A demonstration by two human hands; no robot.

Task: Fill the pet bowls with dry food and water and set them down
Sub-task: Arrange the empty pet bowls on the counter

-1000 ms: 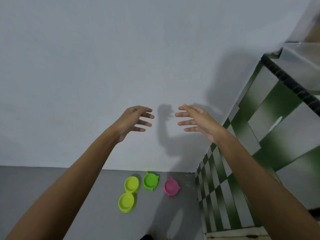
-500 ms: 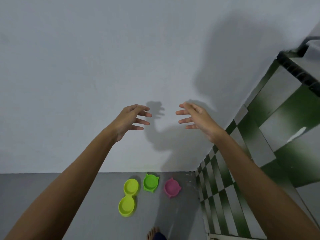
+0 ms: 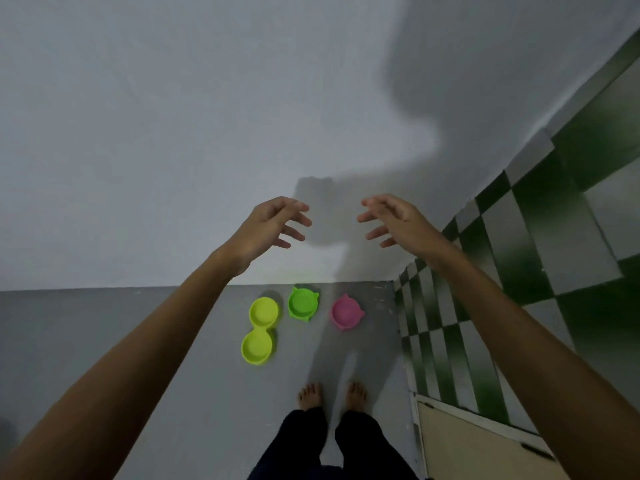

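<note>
Three pet bowls lie on the grey floor by the white wall: a yellow-green double bowl, a green cat-eared bowl and a pink cat-eared bowl. All look empty. My left hand and my right hand are stretched out in front of me, high above the bowls, fingers spread and relaxed, holding nothing. No food or water container is in view.
My bare feet stand on the floor just behind the bowls. A green-and-white checkered tiled wall runs along the right, with a beige panel at its base. The plain white wall faces me.
The view has tilted downward, so my feet and legs have come into sight and the dark rail at the upper right is gone. Both hands stay outstretched and empty.
</note>
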